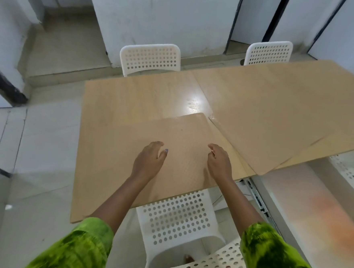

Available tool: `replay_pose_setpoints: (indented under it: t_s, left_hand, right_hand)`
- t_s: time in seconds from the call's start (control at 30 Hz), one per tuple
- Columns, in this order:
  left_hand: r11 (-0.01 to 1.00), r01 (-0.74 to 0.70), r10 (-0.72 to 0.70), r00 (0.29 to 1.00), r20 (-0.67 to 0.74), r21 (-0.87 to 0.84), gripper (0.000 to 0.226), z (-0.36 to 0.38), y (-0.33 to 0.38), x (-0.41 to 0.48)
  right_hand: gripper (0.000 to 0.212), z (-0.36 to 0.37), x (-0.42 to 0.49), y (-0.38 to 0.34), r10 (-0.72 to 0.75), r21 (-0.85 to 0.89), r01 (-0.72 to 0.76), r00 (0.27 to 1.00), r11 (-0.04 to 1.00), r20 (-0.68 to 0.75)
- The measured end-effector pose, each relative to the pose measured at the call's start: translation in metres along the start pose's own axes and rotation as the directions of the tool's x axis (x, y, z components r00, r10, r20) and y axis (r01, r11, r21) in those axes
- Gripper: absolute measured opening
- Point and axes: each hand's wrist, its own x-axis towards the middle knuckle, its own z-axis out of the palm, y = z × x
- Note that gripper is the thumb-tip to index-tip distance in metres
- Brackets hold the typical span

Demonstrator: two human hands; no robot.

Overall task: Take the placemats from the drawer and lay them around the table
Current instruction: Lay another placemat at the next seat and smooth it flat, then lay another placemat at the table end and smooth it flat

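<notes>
One tan, round-cornered placemat [182, 132] lies on the pale wooden desk [122, 100]. The left hand [149, 161] has loose fingers, the right hand [219, 163] is curled (grip unclear). Other places seem unlaid.

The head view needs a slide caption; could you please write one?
Left hand and right hand over a tan placemat at the near edge of the table.

A white perforated plastic chair [150, 58] and a second white chair [268, 53] are standing opposite, a third white chair [176, 215] nearest.

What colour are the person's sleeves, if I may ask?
The sleeves are mottled green, clearest in the head view.
</notes>
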Motion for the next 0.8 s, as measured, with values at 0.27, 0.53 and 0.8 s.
replay_pose_setpoints:
  t_s: [0.27, 0.53, 0.8]
  left_hand:
    - [0.991, -0.006, 0.018, 0.996, 0.088, -0.137, 0.029, 0.037, 0.066, 0.025]
    - [0.814, 0.296, -0.139, 0.934, 0.328, -0.499, 0.019, 0.102, 0.152, 0.066]
    - [0.466, 0.606, -0.354, 0.796, 0.491, -0.645, 0.02, 0.134, 0.202, 0.081]
  right_hand:
    - [0.039, -0.047, 0.03, 0.037, 0.075, -0.126, -0.081, 0.996, 0.989, -0.047]
    - [0.041, -0.103, 0.068, 0.085, 0.125, -0.505, -0.026, 0.979, 0.863, 0.164]
    - [0.043, -0.102, 0.068, 0.09, -0.035, -0.665, 0.192, 0.97, 0.722, 0.242]
